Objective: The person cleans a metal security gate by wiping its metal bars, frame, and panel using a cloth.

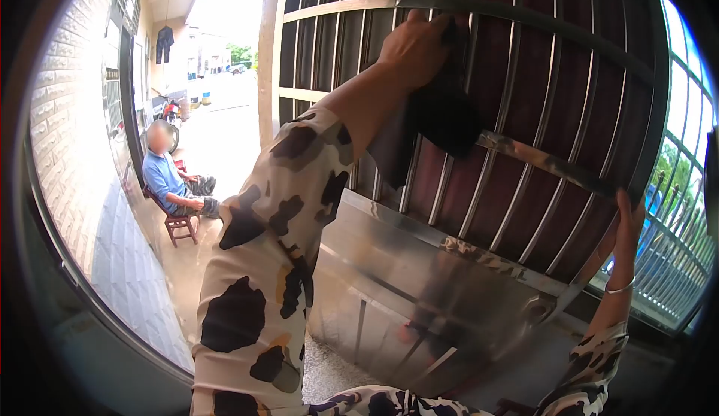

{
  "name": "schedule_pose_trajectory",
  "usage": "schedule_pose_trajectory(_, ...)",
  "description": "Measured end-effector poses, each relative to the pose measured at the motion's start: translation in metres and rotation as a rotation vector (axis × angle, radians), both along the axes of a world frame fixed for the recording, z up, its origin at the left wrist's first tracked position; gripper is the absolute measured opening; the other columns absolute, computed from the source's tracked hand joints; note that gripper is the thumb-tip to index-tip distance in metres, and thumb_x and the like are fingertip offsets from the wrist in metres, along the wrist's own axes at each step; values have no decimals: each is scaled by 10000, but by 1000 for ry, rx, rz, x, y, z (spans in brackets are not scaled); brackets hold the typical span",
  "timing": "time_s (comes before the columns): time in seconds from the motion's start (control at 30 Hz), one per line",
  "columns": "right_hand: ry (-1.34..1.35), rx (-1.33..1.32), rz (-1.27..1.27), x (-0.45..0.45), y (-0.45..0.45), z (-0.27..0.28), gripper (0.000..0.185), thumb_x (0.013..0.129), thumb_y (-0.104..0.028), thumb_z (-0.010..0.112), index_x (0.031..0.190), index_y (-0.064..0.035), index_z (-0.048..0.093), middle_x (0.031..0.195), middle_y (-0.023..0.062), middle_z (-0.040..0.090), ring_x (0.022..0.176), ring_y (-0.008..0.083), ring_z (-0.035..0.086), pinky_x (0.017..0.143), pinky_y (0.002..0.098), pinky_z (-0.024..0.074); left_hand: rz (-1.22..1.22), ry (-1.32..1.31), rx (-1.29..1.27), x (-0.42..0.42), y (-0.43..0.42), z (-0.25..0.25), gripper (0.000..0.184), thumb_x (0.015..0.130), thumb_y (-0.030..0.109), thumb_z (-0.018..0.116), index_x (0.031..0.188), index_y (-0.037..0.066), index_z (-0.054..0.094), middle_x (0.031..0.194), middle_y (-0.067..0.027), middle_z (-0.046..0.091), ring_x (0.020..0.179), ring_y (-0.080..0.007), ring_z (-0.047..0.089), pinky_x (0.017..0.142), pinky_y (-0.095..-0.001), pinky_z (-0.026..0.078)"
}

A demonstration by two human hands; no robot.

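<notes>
My left hand (416, 47) is raised to the upper crossbar of a barred metal door (517, 109). Its fingers are closed round a black cloth (448, 113), which hangs down over the bars. At the right edge of the door my right hand (628, 229) reaches up, with its fingers stretched along the frame and apart from the cloth. The lower part of the door is a shiny metal panel (404, 266) with blurred reflections.
A person (171, 180) sits on a small red chair (180, 225) by the tiled wall (67, 116) at the left. Behind stands a red motorbike (171, 109). A barred window (678, 229) is at the right.
</notes>
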State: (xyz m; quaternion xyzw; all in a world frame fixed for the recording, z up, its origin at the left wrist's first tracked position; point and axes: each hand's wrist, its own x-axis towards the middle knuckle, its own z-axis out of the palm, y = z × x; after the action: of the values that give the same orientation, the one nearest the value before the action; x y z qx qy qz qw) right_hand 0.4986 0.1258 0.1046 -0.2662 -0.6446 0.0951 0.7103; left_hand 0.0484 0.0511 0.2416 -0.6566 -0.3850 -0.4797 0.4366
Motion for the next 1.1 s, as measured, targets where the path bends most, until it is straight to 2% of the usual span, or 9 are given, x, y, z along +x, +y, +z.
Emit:
schedule_pose_trajectory(0.07,-5,7,-18,-2,-5,0,524,857,-206,627,1276,31,420,1140,67,554,1021,125,519,906,267,398,360,-99,-37,12,2,8,377,796,168,538,1172,186,533,995,-188,540,774,-354,625,642,-437,507)
schedule_pose_trajectory(0.3,37,-18,21,0,-6,1,514,855,-189,625,1276,26,422,1144,70,552,1026,136,517,925,276,380,404,-21,-26,9,11,8,342,818,154,505,1154,206,539,1019,-184,535,808,-356,628,654,-437,514)
schedule_pose_trajectory(0.5,-53,-33,8,6,-6,2,548,852,-239,633,1279,28,417,1160,72,538,1036,144,509,927,282,377,442,-127,-460,26,-10,18,242,751,187,604,978,138,671,966,-142,644,876,-293,636,738,-396,518)
schedule_pose_trajectory(0.57,-40,-30,18,6,-6,2,554,852,-249,633,1279,28,416,1166,74,533,1041,145,506,931,283,374,537,501,-752,-2,7,9,255,730,207,640,961,110,684,905,-126,669,884,-272,638,797,-375,501)
schedule_pose_trajectory(0.63,-19,-15,26,3,-6,3,559,852,-258,633,1280,29,416,1172,76,528,1045,147,502,935,283,371,109,14,-700,-22,-24,-11,262,736,206,641,961,77,682,892,-140,666,880,-291,633,817,-374,485)
schedule_pose_trajectory(0.73,11,5,57,0,-12,2,558,851,-253,633,1280,29,415,1171,77,525,1050,144,498,940,283,367,52,-262,-341,-38,-33,-10,229,761,271,602,949,177,692,933,-123,658,917,-300,620,782,-384,497)
schedule_pose_trajectory(0.83,7,1,74,-1,-13,3,548,850,-248,634,1273,28,420,1151,73,536,1039,140,502,940,282,366,279,-254,155,-48,-16,8,213,781,247,580,959,179,676,938,-123,632,857,-316,628,732,-408,502)
schedule_pose_trajectory(0.93,14,5,55,-4,-18,4,531,847,-239,639,1263,21,432,1105,58,557,1012,127,510,916,270,380,384,-166,-29,-38,0,12,298,795,263,599,1086,209,626,981,-105,598,894,-312,602,764,-409,484)
schedule_pose_trajectory(1.1,67,16,18,-10,-23,5,493,850,-206,634,1255,5,447,1037,25,574,939,93,519,850,248,405,476,-57,53,-42,16,22,194,823,206,523,965,166,649,966,-125,576,805,-318,635,678,-416,513)
